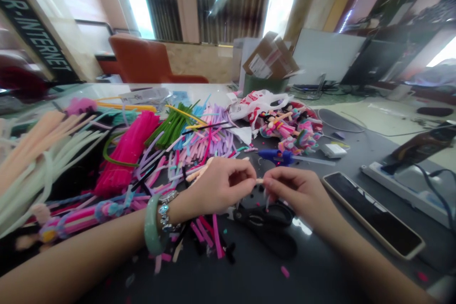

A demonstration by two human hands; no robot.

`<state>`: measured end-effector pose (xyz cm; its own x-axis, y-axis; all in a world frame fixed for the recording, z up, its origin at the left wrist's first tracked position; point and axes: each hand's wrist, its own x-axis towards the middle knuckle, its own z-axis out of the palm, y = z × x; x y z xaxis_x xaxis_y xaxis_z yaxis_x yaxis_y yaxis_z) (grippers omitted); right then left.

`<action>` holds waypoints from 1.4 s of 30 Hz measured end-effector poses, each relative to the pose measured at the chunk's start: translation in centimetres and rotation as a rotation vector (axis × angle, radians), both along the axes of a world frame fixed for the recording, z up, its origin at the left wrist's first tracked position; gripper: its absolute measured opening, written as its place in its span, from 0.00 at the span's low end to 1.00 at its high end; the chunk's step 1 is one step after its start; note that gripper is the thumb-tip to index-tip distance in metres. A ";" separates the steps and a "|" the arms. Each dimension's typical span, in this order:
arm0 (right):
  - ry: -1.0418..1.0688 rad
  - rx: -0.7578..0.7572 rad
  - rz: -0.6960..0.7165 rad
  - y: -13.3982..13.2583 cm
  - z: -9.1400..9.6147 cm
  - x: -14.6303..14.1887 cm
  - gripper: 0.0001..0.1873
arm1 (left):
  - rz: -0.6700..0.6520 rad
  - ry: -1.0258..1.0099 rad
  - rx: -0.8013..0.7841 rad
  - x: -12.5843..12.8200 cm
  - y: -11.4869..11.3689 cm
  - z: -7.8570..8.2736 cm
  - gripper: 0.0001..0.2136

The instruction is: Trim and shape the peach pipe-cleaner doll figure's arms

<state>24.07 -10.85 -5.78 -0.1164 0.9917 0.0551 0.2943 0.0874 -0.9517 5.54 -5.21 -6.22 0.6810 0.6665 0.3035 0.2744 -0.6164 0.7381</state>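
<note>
My left hand (226,184), with a green bangle and a bracelet at the wrist, pinches one end of a short pale peach piece of chenille stem (260,181). At the other end, the thumb and fingers of my right hand (294,187) are closed on the same piece. The fingertips partly hide it. Under my hands lie black-handled scissors (265,218) on the dark table. Just beyond, a blue glue gun (276,156) with a clear glue stick points left. Cut pink and purple chenille pieces (208,235) are scattered below my left wrist.
Bundles of chenille stems, including magenta (128,152), green (178,123) and pale ones (53,161), cover the left side. Several small chenille dolls (292,128) lie by a plastic bag (258,104). A phone (374,213) and a power strip (406,192) are at the right.
</note>
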 end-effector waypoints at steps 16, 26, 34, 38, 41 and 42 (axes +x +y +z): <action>0.019 -0.030 0.072 0.2 -0.6 0.2 0.10 | -0.135 -0.023 -0.337 -0.2 0.8 0.4 0.06; 0.220 -0.146 0.096 0.4 -1.1 -0.1 0.11 | -0.114 0.032 -0.160 -0.2 0.5 0.4 0.10; 0.284 -0.195 0.171 1.0 -2.0 0.0 0.14 | -0.053 0.066 0.039 -0.1 0.3 0.2 0.08; 0.377 -0.260 0.272 1.1 -2.3 0.2 0.14 | -0.153 -0.034 -0.196 -0.2 0.4 0.1 0.09; 0.448 -0.343 0.344 1.0 -2.4 0.3 0.15 | -0.214 -0.128 -0.250 -0.2 0.5 0.0 0.08; 0.471 -0.368 0.361 1.0 -2.4 0.3 0.15 | -0.222 -0.140 -0.222 -0.2 0.5 0.0 0.08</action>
